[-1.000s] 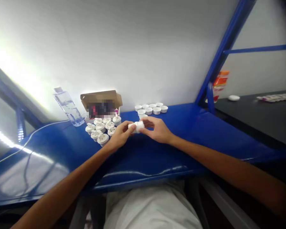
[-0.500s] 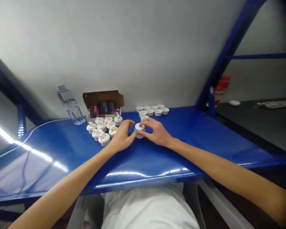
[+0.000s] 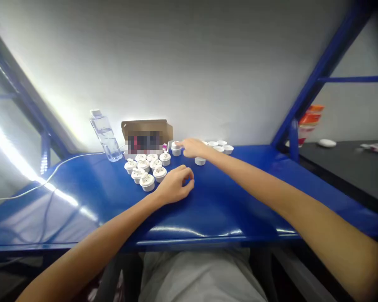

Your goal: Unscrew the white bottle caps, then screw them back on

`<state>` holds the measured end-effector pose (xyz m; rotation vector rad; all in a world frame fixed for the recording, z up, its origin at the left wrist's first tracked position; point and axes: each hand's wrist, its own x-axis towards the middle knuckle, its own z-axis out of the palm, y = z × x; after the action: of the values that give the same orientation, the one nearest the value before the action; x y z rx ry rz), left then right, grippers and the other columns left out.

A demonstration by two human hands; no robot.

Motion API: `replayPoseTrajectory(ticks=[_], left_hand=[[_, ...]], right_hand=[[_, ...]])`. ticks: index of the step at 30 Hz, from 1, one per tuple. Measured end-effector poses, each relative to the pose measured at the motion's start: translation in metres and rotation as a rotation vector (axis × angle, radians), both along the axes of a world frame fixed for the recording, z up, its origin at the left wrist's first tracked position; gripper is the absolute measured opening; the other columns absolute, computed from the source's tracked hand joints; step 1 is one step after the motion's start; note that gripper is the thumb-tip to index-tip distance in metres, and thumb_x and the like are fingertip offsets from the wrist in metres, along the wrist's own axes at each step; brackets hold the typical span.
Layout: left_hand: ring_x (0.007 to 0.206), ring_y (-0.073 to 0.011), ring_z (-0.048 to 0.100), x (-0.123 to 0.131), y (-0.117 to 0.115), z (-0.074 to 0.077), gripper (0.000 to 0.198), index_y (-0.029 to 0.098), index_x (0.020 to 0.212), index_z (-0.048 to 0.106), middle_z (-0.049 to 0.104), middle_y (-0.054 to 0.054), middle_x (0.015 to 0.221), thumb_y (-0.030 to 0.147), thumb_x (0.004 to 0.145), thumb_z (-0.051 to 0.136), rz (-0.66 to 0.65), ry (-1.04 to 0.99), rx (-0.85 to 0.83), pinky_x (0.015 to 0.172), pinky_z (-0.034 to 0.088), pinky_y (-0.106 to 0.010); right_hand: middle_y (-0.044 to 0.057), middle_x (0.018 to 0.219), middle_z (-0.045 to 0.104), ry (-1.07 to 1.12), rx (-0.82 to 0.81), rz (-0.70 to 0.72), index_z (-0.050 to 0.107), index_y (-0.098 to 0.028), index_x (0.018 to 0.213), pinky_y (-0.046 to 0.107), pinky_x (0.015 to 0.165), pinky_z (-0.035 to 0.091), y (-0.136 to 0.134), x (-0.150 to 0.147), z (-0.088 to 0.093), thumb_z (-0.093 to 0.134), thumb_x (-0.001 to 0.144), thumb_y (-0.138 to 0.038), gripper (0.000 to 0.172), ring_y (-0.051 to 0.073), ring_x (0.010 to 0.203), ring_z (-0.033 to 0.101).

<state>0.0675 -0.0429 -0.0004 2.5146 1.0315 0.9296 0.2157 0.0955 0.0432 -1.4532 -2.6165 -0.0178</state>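
My right hand (image 3: 193, 147) reaches to the back of the blue table, its fingers on a small white lidded cup (image 3: 176, 149) beside the cardboard box. Whether all its fingers close round the cup is partly hidden. Nearer the front, my left hand (image 3: 175, 184) rests over the table, fingers curled, a gap between thumb and forefinger and nothing visible between them. Left of it stand several white lidded cups, among them a speckled-topped cup (image 3: 147, 183) and another speckled-topped cup (image 3: 159, 173). A white cup (image 3: 200, 161) stands below my right hand.
Several white open cups (image 3: 228, 149) stand by the wall, partly behind my right hand. An open cardboard box (image 3: 147, 125) and a clear bottle (image 3: 106, 136) are at back left. A white cable (image 3: 66, 162) crosses the blue table (image 3: 239, 201). Blue frame bars (image 3: 318, 84) rise at the sides.
My right hand has moved back with the lidded cup, from the middle of the table to beside the box. My left hand has come away from that cup. The view has shifted slightly.
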Motion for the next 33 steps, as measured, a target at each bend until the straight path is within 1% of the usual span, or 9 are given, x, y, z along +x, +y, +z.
replayPoseTrajectory(ticks=[4,9,13,17,21,24,27,30,33], left_hand=[[0.072,-0.015,0.056,0.001,-0.001,-0.001,0.006,0.019,0.088,0.062,0.059,-0.003,0.083,0.021,0.089,0.057,-0.027,0.056,0.0,0.068,0.044,-0.029],[0.073,-0.0145,0.057,0.002,-0.001,-0.001,0.005,0.018,0.087,0.063,0.06,-0.003,0.085,0.02,0.088,0.058,-0.059,0.11,0.014,0.069,0.045,-0.027],[0.075,-0.0154,0.059,0.001,-0.002,0.001,0.007,0.018,0.088,0.063,0.062,-0.004,0.088,0.021,0.089,0.056,-0.044,0.163,0.05,0.07,0.046,-0.028],[0.087,-0.0212,0.064,-0.001,-0.002,0.008,0.013,0.018,0.096,0.065,0.065,-0.008,0.096,0.024,0.091,0.055,0.076,0.283,0.164,0.079,0.048,-0.034],[0.1,-0.0261,0.065,-0.014,0.009,0.019,0.021,0.018,0.106,0.065,0.068,-0.011,0.106,0.029,0.093,0.053,0.219,0.372,0.251,0.091,0.047,-0.039],[0.105,-0.0296,0.066,-0.026,0.028,0.03,0.029,0.016,0.114,0.064,0.069,-0.014,0.112,0.032,0.094,0.052,0.381,0.465,0.262,0.093,0.047,-0.042],[0.111,-0.0353,0.064,-0.033,0.05,0.044,0.04,0.012,0.126,0.06,0.068,-0.02,0.12,0.03,0.09,0.055,0.514,0.631,0.229,0.093,0.047,-0.046],[0.104,-0.0362,0.068,-0.032,0.067,0.054,0.036,0.013,0.115,0.067,0.071,-0.02,0.112,0.032,0.086,0.061,0.507,0.762,0.087,0.091,0.048,-0.047],[0.101,-0.0326,0.068,-0.024,0.074,0.054,0.025,0.016,0.102,0.07,0.073,-0.015,0.106,0.029,0.082,0.064,0.392,0.683,0.043,0.091,0.049,-0.042]], right_hand=[[0.014,0.13,0.069,-0.07,-0.092,-0.06,0.041,-0.03,0.157,0.038,0.086,0.054,0.022,-0.018,0.004,0.062,0.085,-0.018,0.076,0.033,0.109,0.07],[0.014,0.135,0.066,-0.11,-0.082,-0.075,0.035,-0.031,0.159,0.04,0.087,0.055,0.028,-0.026,0.005,0.062,0.084,-0.016,0.081,0.034,0.115,0.068],[0.016,0.133,0.067,-0.13,-0.056,-0.067,0.03,-0.03,0.161,0.042,0.088,0.054,0.022,-0.025,0.012,0.061,0.086,-0.016,0.082,0.036,0.112,0.068],[0.017,0.137,0.064,-0.074,0.045,-0.04,0.019,-0.026,0.164,0.045,0.093,0.052,0.0,-0.006,0.013,0.053,0.092,-0.021,0.079,0.036,0.117,0.066],[0.017,0.141,0.06,-0.03,0.146,0.062,0.046,-0.021,0.153,0.046,0.103,0.047,-0.038,0.036,-0.009,0.052,0.092,-0.021,0.061,0.036,0.125,0.06],[0.017,0.136,0.065,0.036,0.088,0.169,0.05,-0.018,0.15,0.045,0.104,0.047,-0.064,0.068,-0.034,0.058,0.089,-0.02,0.062,0.034,0.123,0.062],[0.014,0.135,0.067,0.231,0.022,0.228,0.057,-0.02,0.144,0.044,0.105,0.049,-0.077,0.087,-0.052,0.058,0.087,-0.016,0.058,0.031,0.12,0.065],[0.01,0.135,0.067,0.493,-0.086,0.296,0.06,-0.022,0.139,0.043,0.102,0.051,-0.079,0.091,-0.059,0.059,0.082,-0.013,0.058,0.028,0.116,0.067],[0.008,0.127,0.068,0.764,-0.217,0.33,0.064,-0.022,0.129,0.04,0.093,0.056,-0.077,0.085,-0.062,0.065,0.076,-0.014,0.053,0.025,0.105,0.069]])
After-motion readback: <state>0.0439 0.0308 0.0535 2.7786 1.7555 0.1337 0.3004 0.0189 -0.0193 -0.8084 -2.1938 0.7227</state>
